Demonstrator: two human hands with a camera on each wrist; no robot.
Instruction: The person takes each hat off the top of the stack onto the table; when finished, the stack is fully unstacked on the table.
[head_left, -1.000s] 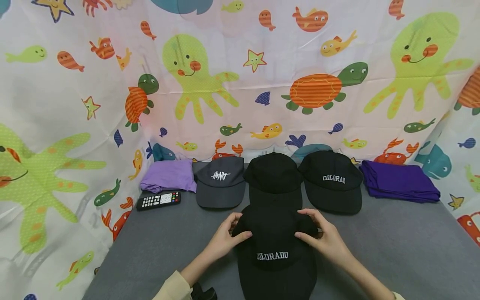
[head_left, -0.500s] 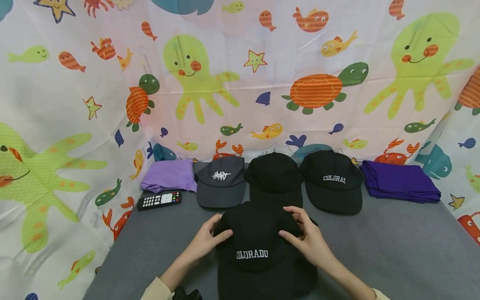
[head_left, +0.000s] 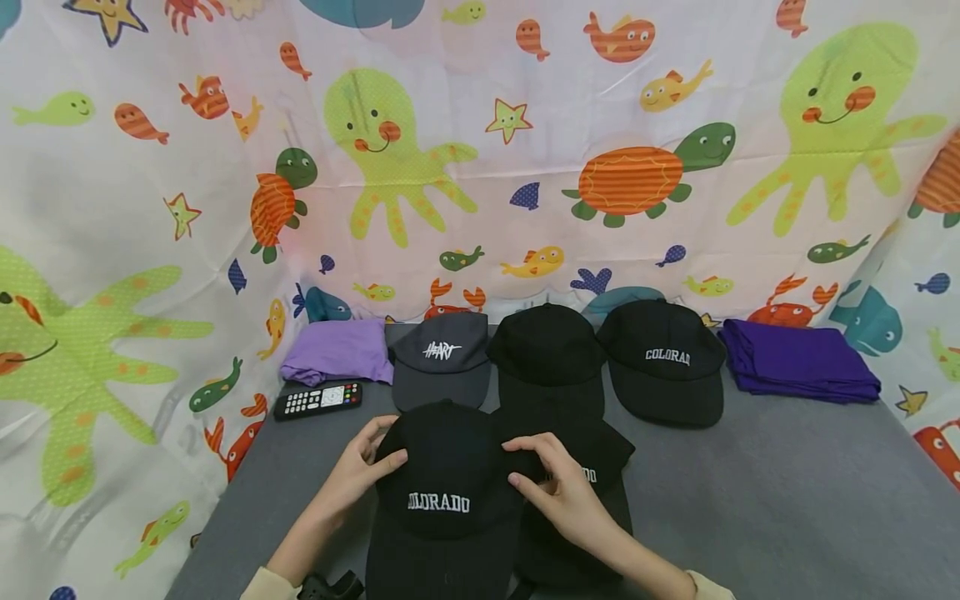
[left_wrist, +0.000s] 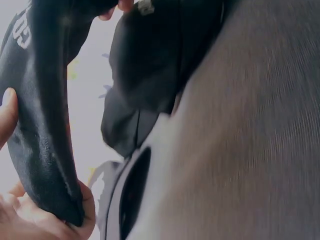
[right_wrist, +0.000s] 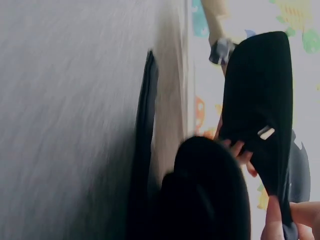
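Room at right; back caps (head_left: 550, 346) ahead

The front black cap (head_left: 446, 479) bears white block lettering that reads "COLORADO", its first letter partly turned out of sight in the head view; the left wrist view shows the letters "CO" on it. The partly covered black cap (head_left: 577, 521) behind it shows only the ending "DO", while the right-hand cap (head_left: 663, 367) in the back row reads "COLORAD", its end cut off at the curve. The grey cap (head_left: 441, 371) reads "HEART"; markings on the remote control (head_left: 317, 401) are too small to read.
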